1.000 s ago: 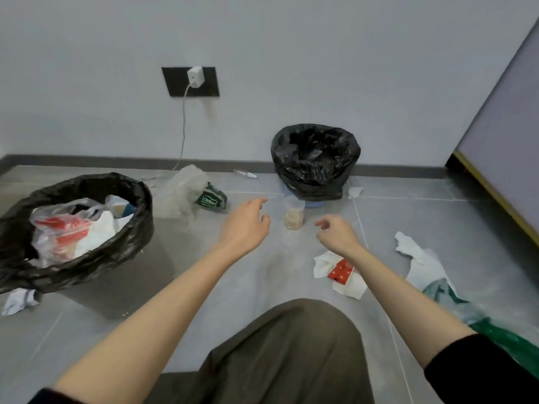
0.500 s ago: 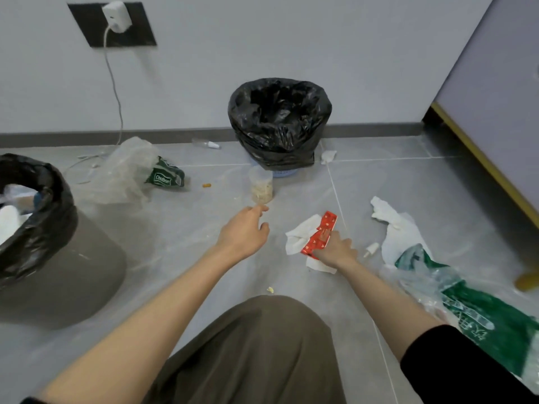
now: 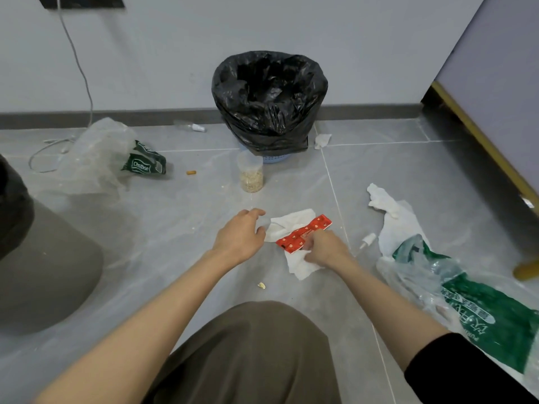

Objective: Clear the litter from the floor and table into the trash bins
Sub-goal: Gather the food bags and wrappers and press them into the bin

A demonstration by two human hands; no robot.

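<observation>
A red wrapper (image 3: 309, 231) lies on a crumpled white tissue (image 3: 291, 223) on the grey floor. My right hand (image 3: 326, 249) curls its fingers round the near end of the red wrapper and the tissue under it. My left hand (image 3: 239, 236) hovers just left of the tissue, fingers relaxed and holding nothing. A bin lined with a black bag (image 3: 269, 100) stands against the wall beyond. A second black-lined bin (image 3: 14, 205) shows partly at the left edge.
A clear cup of oats (image 3: 250, 173) stands before the far bin. A clear bag with a green pack (image 3: 116, 158) lies left. White tissue (image 3: 390, 211), a green-and-clear bag (image 3: 481, 304), a small white cap (image 3: 368, 239), a small bottle (image 3: 191, 126) and crumbs are scattered.
The view has dropped and shifted right, so the left bin is mostly out of frame. My right hand came down onto the red wrapper and closed on it. My left hand moved near the tissue.
</observation>
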